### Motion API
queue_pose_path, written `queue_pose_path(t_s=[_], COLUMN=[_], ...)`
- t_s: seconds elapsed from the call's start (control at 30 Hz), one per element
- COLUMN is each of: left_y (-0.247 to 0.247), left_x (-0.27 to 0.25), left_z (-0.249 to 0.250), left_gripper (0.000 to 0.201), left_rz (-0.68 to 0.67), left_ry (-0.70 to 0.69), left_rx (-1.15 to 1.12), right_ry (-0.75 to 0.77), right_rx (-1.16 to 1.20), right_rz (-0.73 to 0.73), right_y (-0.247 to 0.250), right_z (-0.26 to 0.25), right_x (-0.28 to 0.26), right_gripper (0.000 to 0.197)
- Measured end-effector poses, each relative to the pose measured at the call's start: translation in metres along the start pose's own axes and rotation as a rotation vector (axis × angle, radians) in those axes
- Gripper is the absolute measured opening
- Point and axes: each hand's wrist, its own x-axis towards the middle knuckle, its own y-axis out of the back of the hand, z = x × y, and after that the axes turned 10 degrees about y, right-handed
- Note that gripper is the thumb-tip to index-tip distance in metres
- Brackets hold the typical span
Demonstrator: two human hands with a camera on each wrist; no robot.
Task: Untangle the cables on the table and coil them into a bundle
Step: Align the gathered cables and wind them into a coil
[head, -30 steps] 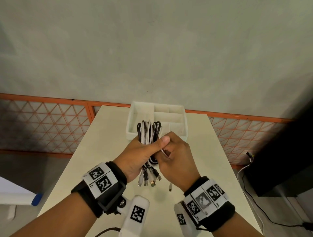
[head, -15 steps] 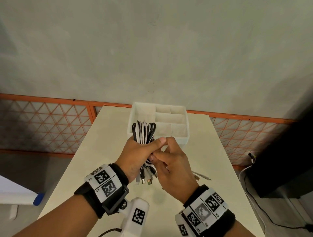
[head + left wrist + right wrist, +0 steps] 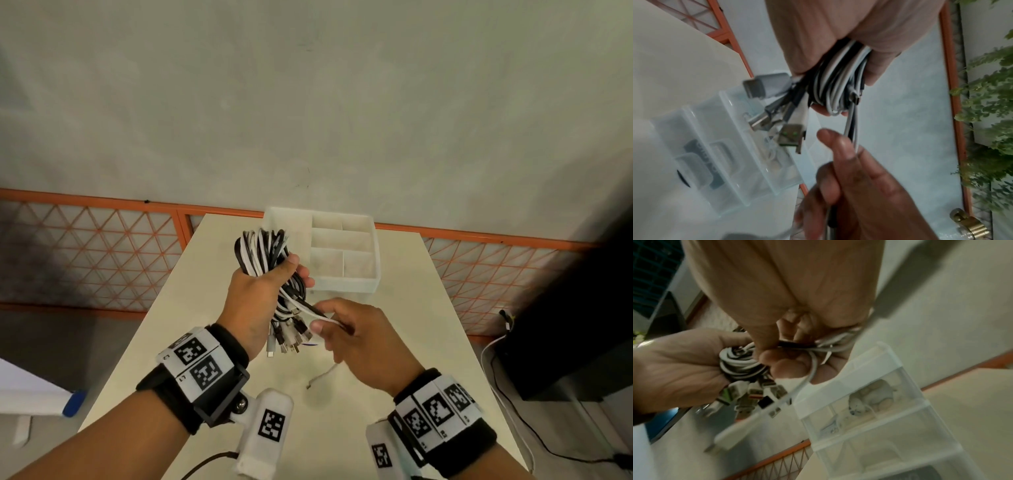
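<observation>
A bundle of black and white cables (image 3: 262, 253) is folded into loops and held above the table (image 3: 394, 342). My left hand (image 3: 260, 294) grips the bundle round its middle; loops stick out above the fist and several USB plugs (image 3: 287, 341) hang below it. My right hand (image 3: 346, 325) pinches a black and a white cable end (image 3: 315, 310) that lead out of the bundle to the right. In the left wrist view the plugs (image 3: 777, 113) dangle beside the two strands (image 3: 851, 128). The right wrist view shows my fingers (image 3: 785, 363) curled round these strands (image 3: 818, 345).
A white compartment box (image 3: 342, 257) stands on the table behind my hands. A loose white cable end (image 3: 323, 375) trails on the table below my right hand. An orange lattice fence (image 3: 102, 253) runs behind the table. A black unit (image 3: 575, 325) with cords stands at right.
My left hand has lifted the bundle up and to the left. My right hand has drawn away to the right, pulling two cable ends out taut from the bundle.
</observation>
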Motion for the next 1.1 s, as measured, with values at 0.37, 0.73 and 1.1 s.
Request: queue_pose_path(t_s=[0.37, 0.73, 1.1], left_y=[0.016, 0.001, 0.01], left_x=[-0.007, -0.012, -0.007], left_z=[-0.002, -0.026, -0.02], left_gripper=[0.018, 0.014, 0.045], left_rz=[-0.436, -0.277, -0.275], left_ry=[0.117, 0.12, 0.147], left_rx=[0.737, 0.396, 0.185], right_ry=[-0.245, -0.177, -0.294], right_rx=[0.023, 0.098, 0.351], right_rz=[-0.023, 0.06, 0.167], right_y=[0.02, 0.015, 0.022], right_z=[0.006, -0.034, -0.043], right_x=[0.001, 0.014, 0.011], right_gripper=[0.023, 0.021, 0.017])
